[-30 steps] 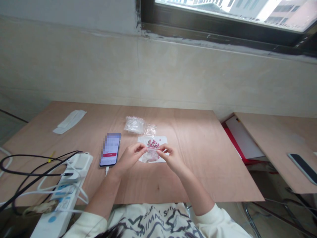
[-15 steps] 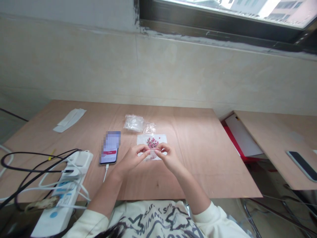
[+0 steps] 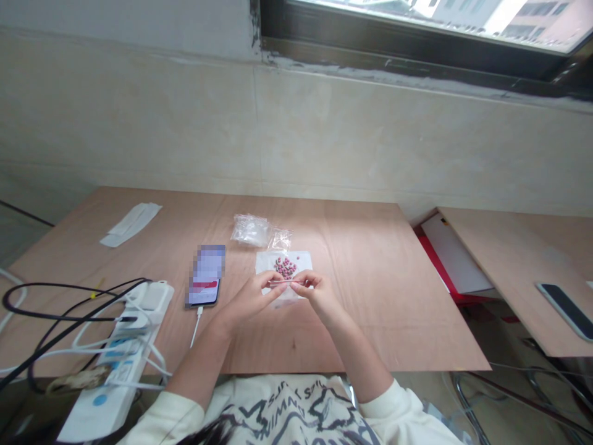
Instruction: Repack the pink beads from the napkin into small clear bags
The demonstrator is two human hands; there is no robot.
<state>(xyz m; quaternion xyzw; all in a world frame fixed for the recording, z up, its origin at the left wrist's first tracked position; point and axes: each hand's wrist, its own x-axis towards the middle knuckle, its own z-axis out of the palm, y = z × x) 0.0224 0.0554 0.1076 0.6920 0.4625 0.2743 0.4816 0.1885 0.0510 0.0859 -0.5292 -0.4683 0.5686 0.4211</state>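
Between my fingertips is a small clear zip bag (image 3: 283, 301) with a pink line along its top edge. My left hand (image 3: 260, 292) pinches that edge at its left end, thumb against fingers. On the other end, my right hand (image 3: 311, 287) does the same, the two thumbs close together. Just beyond my fingers, several small pink and dark beads (image 3: 286, 267) lie in a heap on a white sheet of paper (image 3: 304, 259). The bag's contents are too small and faint to make out.
Crumpled clear plastic bags (image 3: 251, 230) lie behind the paper. A phone (image 3: 206, 275) on a white cable is to the left, near a power strip (image 3: 118, 364) with tangled cords. White folded paper (image 3: 131, 225) sits at the back left; another phone (image 3: 566, 310) rests on the right-hand table.
My hands have moved slightly, still pinching the bag's pink edge. The bag's lower part now shows a little more below my fingers.
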